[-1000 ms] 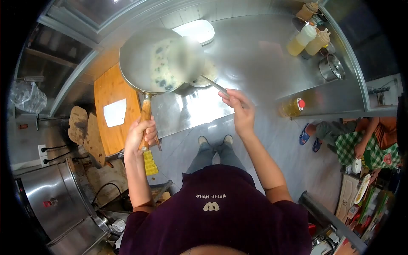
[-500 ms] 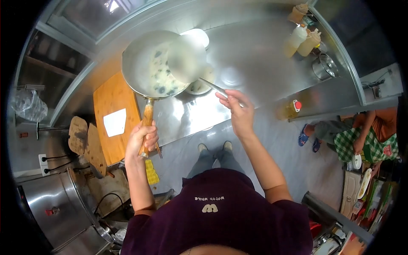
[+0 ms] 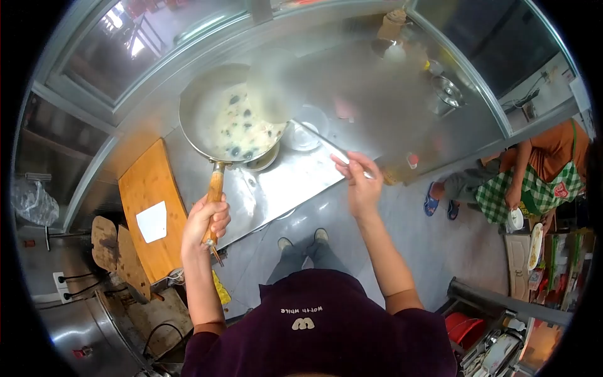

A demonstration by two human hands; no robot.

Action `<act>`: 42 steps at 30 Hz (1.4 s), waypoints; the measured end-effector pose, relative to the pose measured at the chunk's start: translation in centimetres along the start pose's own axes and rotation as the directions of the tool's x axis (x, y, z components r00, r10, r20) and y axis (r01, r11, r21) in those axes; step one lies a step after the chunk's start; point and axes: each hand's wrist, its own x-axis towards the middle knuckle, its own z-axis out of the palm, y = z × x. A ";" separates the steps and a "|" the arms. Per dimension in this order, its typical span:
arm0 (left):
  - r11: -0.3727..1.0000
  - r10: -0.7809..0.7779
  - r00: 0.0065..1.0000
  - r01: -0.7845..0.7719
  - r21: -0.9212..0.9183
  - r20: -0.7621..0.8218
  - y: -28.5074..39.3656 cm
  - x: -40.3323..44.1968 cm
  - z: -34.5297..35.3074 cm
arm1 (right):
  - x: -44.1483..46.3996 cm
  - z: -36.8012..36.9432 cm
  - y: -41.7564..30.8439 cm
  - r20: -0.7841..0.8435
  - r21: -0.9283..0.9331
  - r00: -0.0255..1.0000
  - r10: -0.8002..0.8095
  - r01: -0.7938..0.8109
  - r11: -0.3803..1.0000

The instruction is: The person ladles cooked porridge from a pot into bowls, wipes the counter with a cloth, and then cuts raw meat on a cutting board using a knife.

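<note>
Head view: left grip clamped on wooden handle of pan containing pale liquid food; right grip clamped on metal utensil.

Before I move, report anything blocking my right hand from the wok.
Nothing visible: the metal utensil handle in the right hand points toward the blurred right side of the wok, crossing in front of a translucent bowl.

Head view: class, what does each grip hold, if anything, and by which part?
The left grip holds the pan by its wooden handle; the right grip holds a metal utensil by the end away from the pan.
</note>
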 end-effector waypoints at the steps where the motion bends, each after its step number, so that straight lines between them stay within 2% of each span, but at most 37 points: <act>1: 1.000 -0.009 1.000 0.009 0.015 -0.001 0.0 0.4 0.4 | 0.2 -0.8 -0.3 -0.024 0.001 1.000 -0.008 0.008 1.000; 4: 0.998 -0.020 1.000 0.020 0.061 -0.005 -0.2 1.7 1.2 | 1.1 -3.5 -1.6 -0.080 0.023 0.996 -0.040 0.042 0.999; 11: 0.992 -0.058 0.997 0.063 0.114 -0.047 -1.0 3.7 3.2 | 1.9 -7.8 -1.0 -0.194 -0.044 0.980 0.034 -0.043 0.998; 14: 0.987 -0.059 0.996 0.069 0.148 -0.071 -0.8 3.9 3.1 | 1.7 -7.9 0.3 -0.183 -0.119 0.981 0.062 -0.085 0.989; 24: 0.964 -0.029 0.989 0.065 0.257 -0.144 -0.6 4.1 4.2 | 1.7 -8.2 2.5 -0.176 -0.162 0.978 0.115 -0.143 0.976; 42: 0.935 0.007 0.990 0.044 0.353 -0.140 -0.5 4.6 5.4 | 1.4 -8.3 3.0 -0.112 -0.302 0.992 0.052 -0.084 0.950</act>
